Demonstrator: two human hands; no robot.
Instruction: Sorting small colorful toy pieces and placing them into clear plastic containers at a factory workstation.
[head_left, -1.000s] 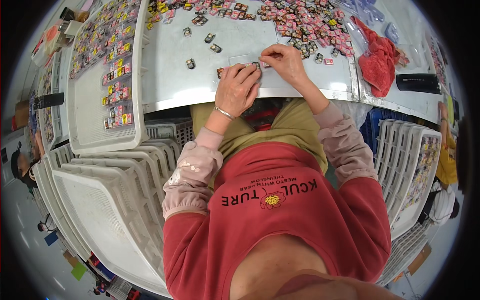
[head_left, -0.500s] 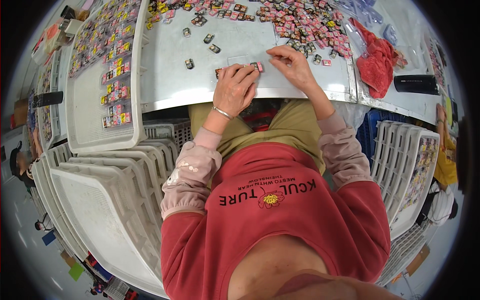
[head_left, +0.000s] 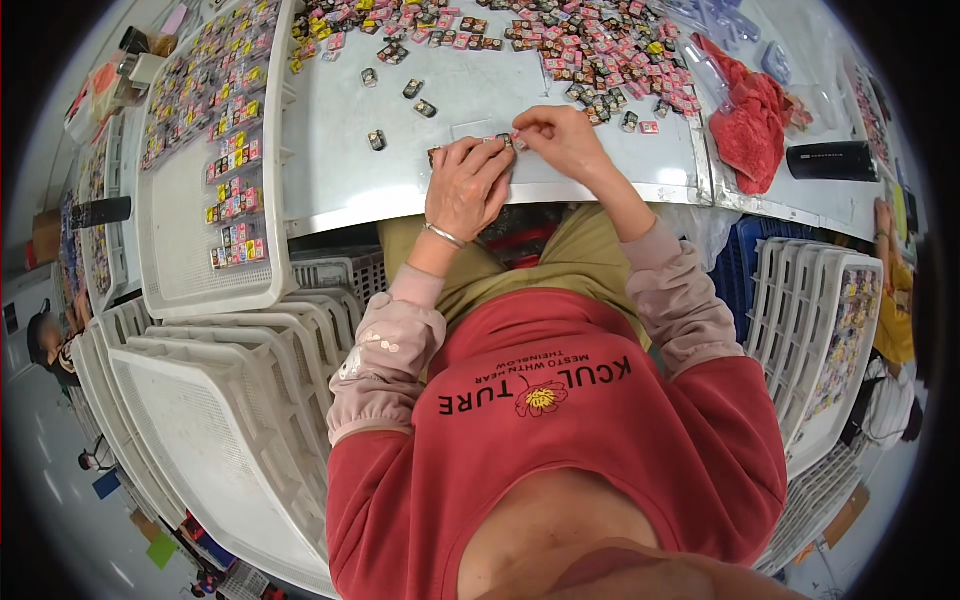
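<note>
My left hand (head_left: 465, 188) rests on the table's near edge, its fingers bent together over a short row of small printed blocks (head_left: 505, 139). Most of that row is hidden under the fingers; dark and pink ends stick out on the right. My right hand (head_left: 568, 142) pinches a small pink block (head_left: 518, 136) by thumb and forefinger, at the right end of the row. Just beyond my left fingers lies a clear plastic piece (head_left: 474, 128), its shape hard to make out. A few loose dark blocks (head_left: 426, 108) are scattered farther off.
A big heap of pink, black and yellow blocks (head_left: 620, 60) covers the table's far side. At left, a white tray (head_left: 170, 240) carries filled clear packs (head_left: 237, 245); white trays (head_left: 200, 400) stack below. A red cloth (head_left: 748, 135) and black cylinder (head_left: 832, 161) lie right.
My right hand has moved left and slightly down, from beside the row to its right end, where it now pinches a pink block. My left hand stays nearly in place.
</note>
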